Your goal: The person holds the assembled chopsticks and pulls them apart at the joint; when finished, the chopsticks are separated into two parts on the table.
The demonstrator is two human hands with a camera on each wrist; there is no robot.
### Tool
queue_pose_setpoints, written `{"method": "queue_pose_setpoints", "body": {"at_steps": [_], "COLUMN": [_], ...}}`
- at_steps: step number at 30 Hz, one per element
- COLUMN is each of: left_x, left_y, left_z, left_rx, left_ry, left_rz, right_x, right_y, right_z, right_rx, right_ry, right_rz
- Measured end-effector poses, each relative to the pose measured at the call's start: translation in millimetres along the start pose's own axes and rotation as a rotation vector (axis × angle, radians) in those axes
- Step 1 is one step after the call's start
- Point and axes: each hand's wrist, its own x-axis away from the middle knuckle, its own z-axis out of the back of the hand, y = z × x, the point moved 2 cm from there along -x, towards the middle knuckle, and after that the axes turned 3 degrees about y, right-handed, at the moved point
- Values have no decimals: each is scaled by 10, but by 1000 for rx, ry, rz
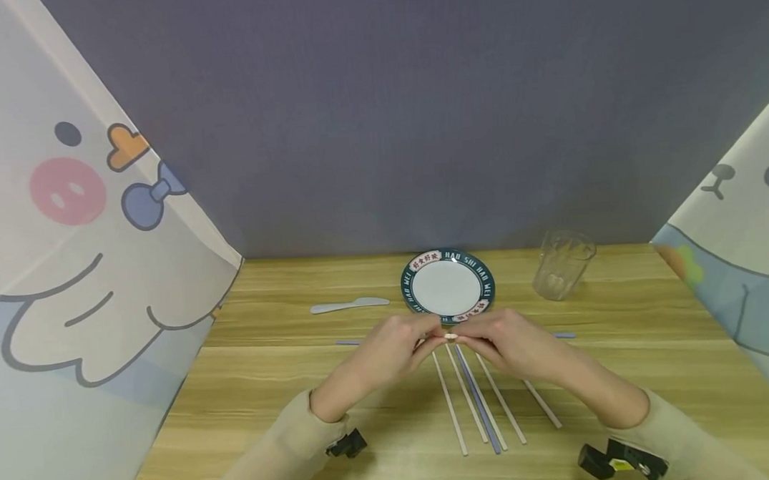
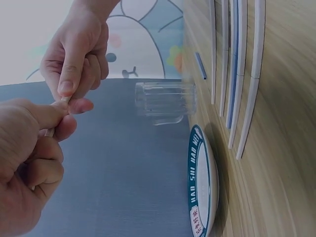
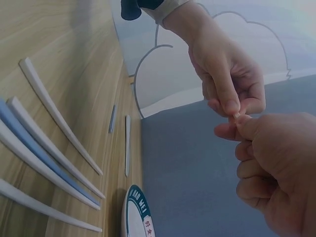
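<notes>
My left hand (image 1: pixel 392 347) and right hand (image 1: pixel 518 341) meet above the table, in front of the plate. Between thumb and forefinger, each pinches a thin white stick (image 1: pixel 451 336). Little of that stick shows: a pale bit (image 3: pixel 237 115) between the fingertips in the right wrist view, and another short length (image 2: pixel 50 132) by my left fingers in the left wrist view. The rest is hidden by the hands. Beneath them, several long white sticks (image 1: pixel 450 402) and a blue stick (image 1: pixel 478 400) lie side by side on the wooden table (image 1: pixel 270 417).
Behind the hands lies a green-rimmed white plate (image 1: pixel 447 287). A white plastic knife (image 1: pixel 350 305) is left of it, and a clear cup (image 1: pixel 562 266) stands to the right. Blue stick ends (image 1: pixel 564 335) show beyond the hands. A grey panel (image 1: pixel 444 123) closes off the back.
</notes>
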Motion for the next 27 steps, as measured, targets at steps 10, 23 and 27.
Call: {"method": "queue_pose_setpoints", "body": {"at_steps": [10, 23, 27], "left_x": [-7, 5, 15], "left_y": [34, 28, 13], "left_z": [-5, -26, -23], "left_rx": [-12, -10, -6], "left_ry": [8, 10, 17], "left_rz": [-20, -19, -23], "right_x": [24, 22, 25], "right_y": [-8, -18, -19], "right_z": [33, 48, 57], "right_rx": [-1, 19, 21], "right_ry": [19, 23, 25], "right_rz": [49, 58, 52]}}
